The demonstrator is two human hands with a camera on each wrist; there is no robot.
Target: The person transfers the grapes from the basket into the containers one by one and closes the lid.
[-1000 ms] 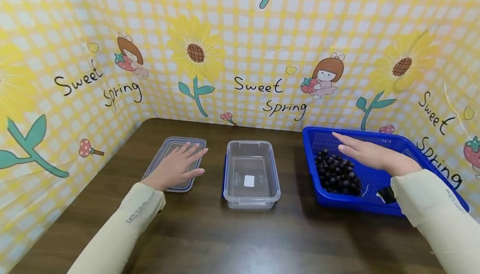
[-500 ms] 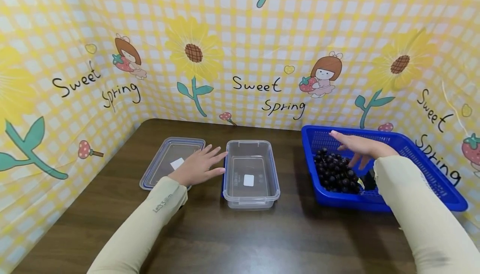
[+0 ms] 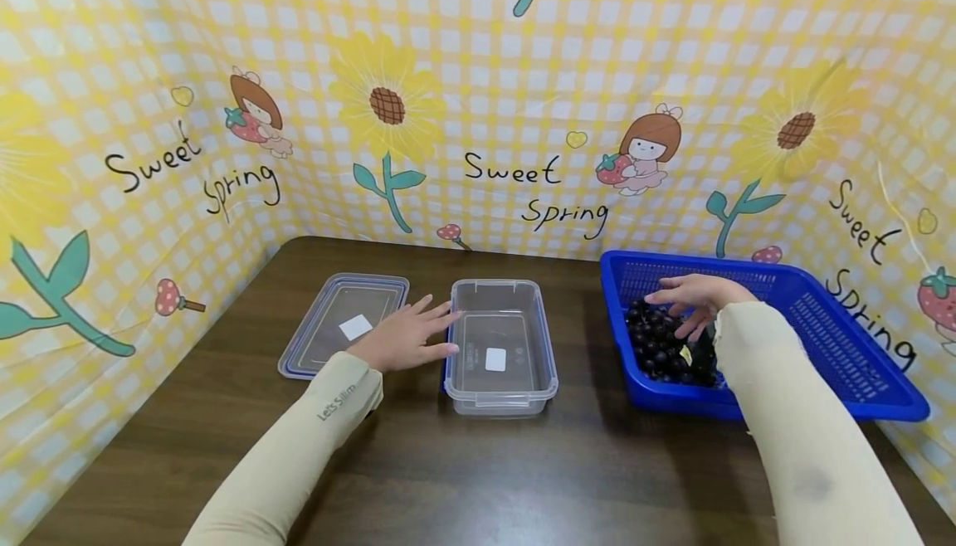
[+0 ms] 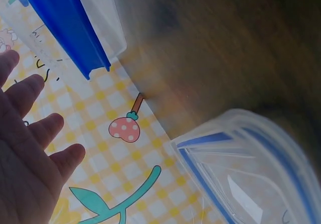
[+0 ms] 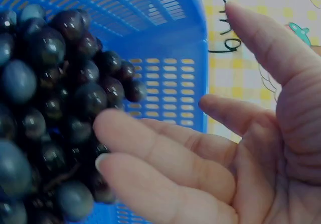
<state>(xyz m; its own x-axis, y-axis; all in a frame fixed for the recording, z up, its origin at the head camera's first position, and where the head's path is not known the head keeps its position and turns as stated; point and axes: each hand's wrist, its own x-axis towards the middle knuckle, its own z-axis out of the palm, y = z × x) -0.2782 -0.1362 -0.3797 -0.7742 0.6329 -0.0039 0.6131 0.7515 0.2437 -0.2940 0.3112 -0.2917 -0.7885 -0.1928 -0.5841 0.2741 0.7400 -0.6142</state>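
Observation:
My left hand is held with straight, spread fingers at the left side of a clear plastic food container; its fingertips are by the rim, and I cannot tell whether they touch. In the left wrist view the same hand holds nothing, near the container's blue side flap. Dark grapes lie in a bunch at the left end of a blue plastic basket. Above them hovers my right hand. In the right wrist view its fingers are loosely spread beside the grapes, gripping none.
A clear lid with a blue seal lies flat on the brown table, left of the container. Behind the table hangs a yellow checked cloth printed with flowers. The basket's raised rim surrounds the grapes.
My left hand has moved right, from over the lid to the container's left side. The right hand has shifted left and lowered over the grapes, its fingers now pointing more downward.

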